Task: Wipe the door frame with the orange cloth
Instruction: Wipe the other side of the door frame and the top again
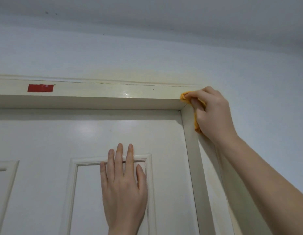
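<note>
Right hand [213, 112] grips orange cloth [196, 123] at door frame [96, 92] corner; left hand [124, 185] flat on door [45, 141]

Door frame [96, 90]: red tape [40, 88], orange cloth [183, 96] at corner.

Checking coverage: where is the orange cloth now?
In the head view, the orange cloth is bunched in the right hand, pressed at the upper right corner of the door frame.

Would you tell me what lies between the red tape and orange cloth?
Head view: bare door frame with one dark speck, from red tape to orange cloth.
</note>
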### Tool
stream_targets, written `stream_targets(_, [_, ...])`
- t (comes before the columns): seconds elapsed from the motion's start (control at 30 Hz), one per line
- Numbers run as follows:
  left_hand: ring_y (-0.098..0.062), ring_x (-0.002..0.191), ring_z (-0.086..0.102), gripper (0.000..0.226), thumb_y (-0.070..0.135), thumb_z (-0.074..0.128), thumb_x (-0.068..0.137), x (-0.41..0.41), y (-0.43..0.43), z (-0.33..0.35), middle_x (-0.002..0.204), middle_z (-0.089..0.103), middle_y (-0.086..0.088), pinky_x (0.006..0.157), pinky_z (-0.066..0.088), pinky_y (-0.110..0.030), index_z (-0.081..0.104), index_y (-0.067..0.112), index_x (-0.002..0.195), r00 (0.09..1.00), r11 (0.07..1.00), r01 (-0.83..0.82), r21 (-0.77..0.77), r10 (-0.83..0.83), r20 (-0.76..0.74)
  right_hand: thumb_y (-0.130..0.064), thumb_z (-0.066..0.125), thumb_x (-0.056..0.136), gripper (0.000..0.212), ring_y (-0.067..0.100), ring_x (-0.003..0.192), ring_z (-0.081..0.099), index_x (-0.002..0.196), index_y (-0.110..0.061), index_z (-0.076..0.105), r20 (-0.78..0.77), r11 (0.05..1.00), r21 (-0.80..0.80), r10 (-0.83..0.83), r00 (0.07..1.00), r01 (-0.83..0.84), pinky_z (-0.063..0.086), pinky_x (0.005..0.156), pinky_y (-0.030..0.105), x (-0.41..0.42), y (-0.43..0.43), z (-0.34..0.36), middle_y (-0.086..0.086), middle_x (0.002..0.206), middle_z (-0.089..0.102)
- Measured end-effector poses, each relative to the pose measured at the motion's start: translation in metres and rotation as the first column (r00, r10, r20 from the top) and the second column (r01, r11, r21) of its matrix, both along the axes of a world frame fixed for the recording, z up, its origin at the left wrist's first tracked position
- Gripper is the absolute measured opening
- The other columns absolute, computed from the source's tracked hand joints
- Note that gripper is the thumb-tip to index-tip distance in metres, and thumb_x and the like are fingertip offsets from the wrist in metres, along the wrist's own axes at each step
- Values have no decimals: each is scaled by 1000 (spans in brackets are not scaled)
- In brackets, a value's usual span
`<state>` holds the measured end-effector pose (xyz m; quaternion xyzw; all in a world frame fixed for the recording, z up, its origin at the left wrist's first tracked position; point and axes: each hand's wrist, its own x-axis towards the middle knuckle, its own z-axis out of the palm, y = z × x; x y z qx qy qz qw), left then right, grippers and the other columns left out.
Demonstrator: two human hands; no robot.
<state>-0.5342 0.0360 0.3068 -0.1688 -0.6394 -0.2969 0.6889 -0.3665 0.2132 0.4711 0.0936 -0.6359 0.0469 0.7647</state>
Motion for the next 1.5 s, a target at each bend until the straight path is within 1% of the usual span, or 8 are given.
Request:
stream_targets(0.13, [-27, 171, 22, 61, 38, 35, 112, 1, 0, 0, 180, 33, -3, 139, 16, -51, 40, 25, 172, 1000, 1000, 2, -9, -1, 15, -8, 61, 105, 25, 26, 100, 63, 116, -19, 80, -38, 997, -71, 15, 999, -18, 53, 89, 42, 3, 10, -19, -2, 103, 68])
stream_targets(0.3, [-25, 172, 16, 62, 39, 33, 113, 0, -1, -1, 181, 30, -3, 141, 9, -47, 36, 26, 173, 1000, 1000, 3, -17, -2, 20, -4, 66, 102, 25, 20, 95, 59, 113, -19, 82, 2, 1000, 30, 1, 1000, -1, 40, 84, 11, -1, 6, -35, -8, 100, 64])
stream_targets(0.47, [-24, 172, 16, 62, 37, 36, 112, 0, 0, -4, 181, 30, -2, 140, 12, -47, 35, 25, 173, 1000, 1000, 16, -10, -16, 20, -8, 64, 104, 23, 24, 95, 60, 117, -20, 80, -2, 999, -35, -16, 1000, 15, 46, 82, 29, 4, 19, -42, -4, 97, 63])
stream_targets(0.93, [-26, 172, 16, 62, 38, 36, 113, 3, -1, -5, 181, 30, -4, 140, 16, -49, 34, 23, 173, 1000, 1000, 11, -8, -11, 12, -5, 67, 102, 23, 20, 95, 54, 117, -16, 79, 13, 997, 50, -52, 999, 52, 37, 88, 9, -6, 9, -103, -13, 104, 58])
stream_targets(1.03, [-26, 171, 16, 62, 38, 36, 112, 5, -1, -4, 181, 30, -5, 140, 15, -48, 35, 22, 173, 1000, 1000, 6, -9, -6, 16, -4, 67, 102, 23, 24, 94, 54, 116, -15, 80, 52, 987, 142, -85, 995, 77, 37, 87, 13, -10, 4, -87, -6, 105, 65])
stream_targets(1.23, [-27, 171, 18, 62, 35, 39, 112, 8, -3, -6, 180, 33, -6, 140, 16, -47, 36, 20, 172, 1000, 1000, 20, -7, -20, 1, -9, 64, 105, 23, 21, 97, 57, 122, -19, 77, 18, 999, -26, -32, 999, 32, 43, 86, 16, -2, 16, -111, -9, 102, 57])
stream_targets(1.4, [-28, 171, 18, 63, 36, 38, 112, 8, -2, -7, 179, 33, -7, 140, 17, -48, 35, 19, 172, 1000, 1000, 5, -19, -5, -5, -3, 68, 101, 25, 21, 95, 53, 119, -15, 80, 50, 990, 120, -86, 995, 80, 39, 91, 14, -13, 6, -126, -7, 109, 66])
stream_targets(1.5, [-28, 171, 19, 62, 35, 39, 112, 9, -3, -7, 179, 34, -7, 139, 18, -47, 37, 18, 172, 1000, 1000, 18, -5, -18, -5, -6, 64, 104, 24, 24, 96, 56, 121, -16, 78, 32, 999, -1, -46, 998, 46, 42, 86, 16, -9, 12, -110, -5, 103, 62])
